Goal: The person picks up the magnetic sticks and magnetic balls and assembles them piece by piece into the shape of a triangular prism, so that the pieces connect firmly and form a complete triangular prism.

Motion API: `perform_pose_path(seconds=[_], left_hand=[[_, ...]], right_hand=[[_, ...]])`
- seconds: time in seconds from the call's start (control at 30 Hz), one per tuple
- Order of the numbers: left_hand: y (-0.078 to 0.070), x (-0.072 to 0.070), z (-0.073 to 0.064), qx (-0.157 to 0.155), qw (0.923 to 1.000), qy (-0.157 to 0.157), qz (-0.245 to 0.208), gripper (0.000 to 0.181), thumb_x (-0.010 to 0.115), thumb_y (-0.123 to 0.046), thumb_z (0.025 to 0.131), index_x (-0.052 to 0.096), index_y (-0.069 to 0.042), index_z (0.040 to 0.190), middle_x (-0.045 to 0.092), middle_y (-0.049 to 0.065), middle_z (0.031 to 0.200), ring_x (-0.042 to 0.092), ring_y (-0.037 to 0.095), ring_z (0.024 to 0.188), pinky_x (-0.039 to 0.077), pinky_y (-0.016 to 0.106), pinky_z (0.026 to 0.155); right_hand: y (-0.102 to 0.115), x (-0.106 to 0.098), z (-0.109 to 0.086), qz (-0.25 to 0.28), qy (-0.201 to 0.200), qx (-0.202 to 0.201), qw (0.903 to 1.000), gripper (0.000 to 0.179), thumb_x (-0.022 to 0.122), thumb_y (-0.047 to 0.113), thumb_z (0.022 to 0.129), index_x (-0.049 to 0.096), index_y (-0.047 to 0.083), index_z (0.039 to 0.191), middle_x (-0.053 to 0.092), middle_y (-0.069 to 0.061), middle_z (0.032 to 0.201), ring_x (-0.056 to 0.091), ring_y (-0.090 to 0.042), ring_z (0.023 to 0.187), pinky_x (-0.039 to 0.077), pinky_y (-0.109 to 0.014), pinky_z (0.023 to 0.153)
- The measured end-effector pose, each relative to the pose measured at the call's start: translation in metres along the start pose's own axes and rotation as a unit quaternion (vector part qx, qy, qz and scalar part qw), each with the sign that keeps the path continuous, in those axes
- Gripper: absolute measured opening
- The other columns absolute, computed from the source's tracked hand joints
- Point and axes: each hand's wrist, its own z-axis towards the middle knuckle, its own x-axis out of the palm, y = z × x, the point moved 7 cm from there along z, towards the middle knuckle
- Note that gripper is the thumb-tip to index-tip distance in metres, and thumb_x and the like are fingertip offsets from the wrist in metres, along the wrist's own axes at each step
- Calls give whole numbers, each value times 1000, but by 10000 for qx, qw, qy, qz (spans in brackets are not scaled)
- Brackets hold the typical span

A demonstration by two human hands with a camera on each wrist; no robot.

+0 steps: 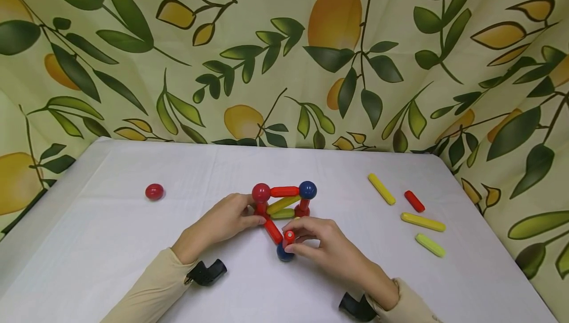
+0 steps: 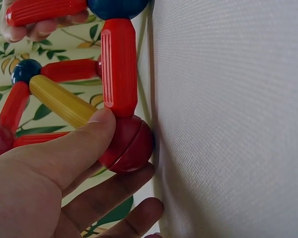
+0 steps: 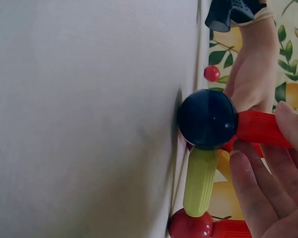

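Note:
A frame of rods and balls stands on the table. My left hand (image 1: 222,218) pinches a red ball (image 2: 126,146) at its lower left corner, thumb on top near a yellow rod (image 2: 62,99). From that ball a red rod (image 1: 273,231) runs to the front blue ball (image 1: 284,252). My right hand (image 1: 331,244) pinches a red rod (image 3: 258,128) that stands upright on this blue ball. A yellow-green rod (image 3: 200,181) links the blue ball to another red ball (image 3: 190,225). Higher up, a red ball (image 1: 261,193) and a blue ball (image 1: 307,190) are joined by a red rod (image 1: 284,192).
A loose red ball (image 1: 154,192) lies at the left. To the right lie two yellow rods (image 1: 381,188), a short red rod (image 1: 414,201) and a yellow-green rod (image 1: 429,245). A patterned curtain (image 1: 178,81) hangs behind the white table (image 1: 89,244).

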Motion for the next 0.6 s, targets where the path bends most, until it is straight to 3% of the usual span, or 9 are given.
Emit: perform_pose_path(seconds=[0.33, 0.43, 0.6], left_hand=[[1, 1, 0, -65, 10000, 40, -1, 21, 77, -22, 87, 72, -11, 104, 68, -3, 83, 53, 12, 74, 42, 26, 63], [0, 1, 0, -81, 9998, 187, -52, 22, 76, -21, 87, 71, -11, 106, 69, -3, 87, 55, 12, 77, 45, 26, 67], [-1, -4, -2, 166, 9987, 484, -72, 31, 77, -18, 86, 66, -8, 113, 70, 2, 99, 59, 15, 87, 50, 31, 79]], right_hand=[[-3, 5, 1, 20, 53, 31, 10000, 33, 76, 13, 86, 66, 6, 116, 71, 0, 101, 69, -4, 89, 55, -22, 87], [-4, 6, 1, -9, 91, 40, 9999, 34, 77, 11, 85, 65, 7, 117, 71, 1, 100, 69, -4, 90, 55, -21, 87], [-5, 7, 0, -176, 100, 38, 9998, 36, 78, 7, 83, 65, 8, 117, 71, 2, 100, 67, -4, 92, 55, -20, 86]])
